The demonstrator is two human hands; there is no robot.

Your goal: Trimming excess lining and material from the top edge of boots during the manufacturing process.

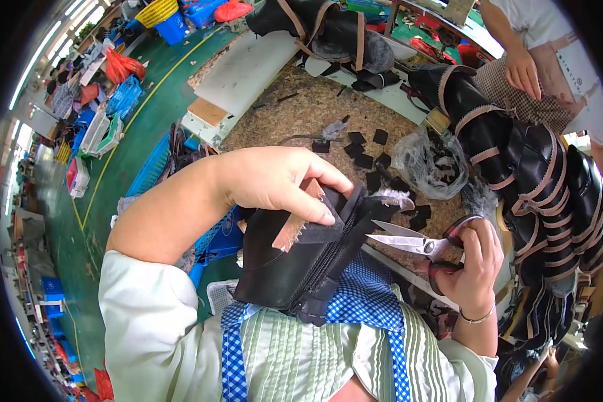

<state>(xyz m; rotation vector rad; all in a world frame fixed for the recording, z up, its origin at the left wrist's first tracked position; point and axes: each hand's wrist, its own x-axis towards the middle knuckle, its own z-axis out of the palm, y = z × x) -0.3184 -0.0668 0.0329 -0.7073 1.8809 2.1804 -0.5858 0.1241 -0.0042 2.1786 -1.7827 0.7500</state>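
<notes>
The left hand (275, 182) grips a black leather boot upper (301, 258) against the person's lap, fingers curled over its top edge. The right hand (472, 264) is closed through the handles of scissors (415, 242), whose parted blades point at the upper's furry lining, beside the desk (301, 114) strewn with small black leather pieces (372, 157).

We see bright, even daylight with ceiling strip lights (43, 63) glaring far left of our grip; shadows stay soft, the centre is sharp, and fisheye bending darkens the rim.
</notes>
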